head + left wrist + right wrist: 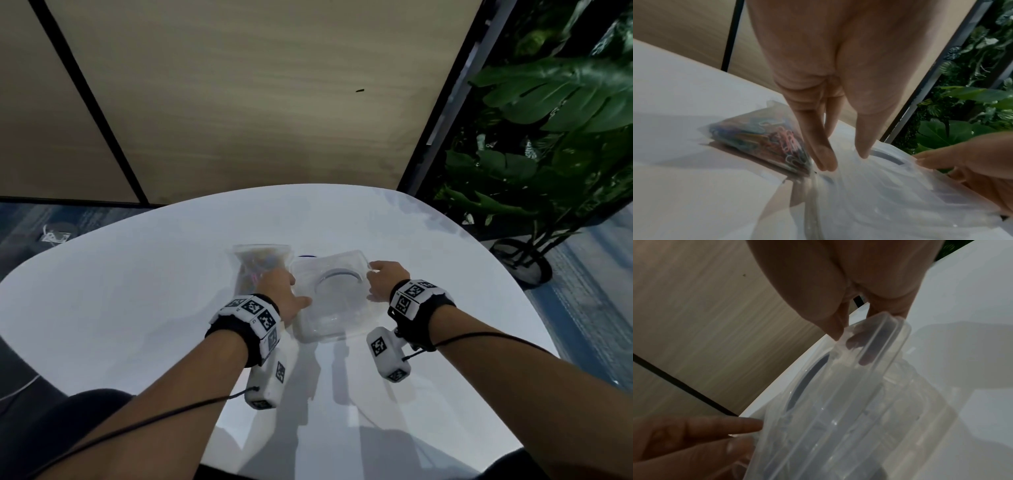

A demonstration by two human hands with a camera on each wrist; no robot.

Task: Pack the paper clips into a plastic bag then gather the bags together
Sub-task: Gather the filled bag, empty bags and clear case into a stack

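A clear plastic bag (258,265) (760,138) stuffed with coloured paper clips lies on the white table (137,291), left of a clear plastic container (334,308) (900,194) (849,402). The container is tilted between both hands. My left hand (289,294) (844,160) has straight fingers against the container's left side and the thumb lying on top, right beside the bag. My right hand (380,281) (851,337) pinches the container's far right rim, thumb outside, fingers showing through the plastic. No loose clips are visible inside the container.
A dark blue round rim (337,274) shows through the container. The table edge curves round at the back; a wood-panelled wall (257,102) rises behind it. A large potted plant (548,137) stands at the right, off the table.
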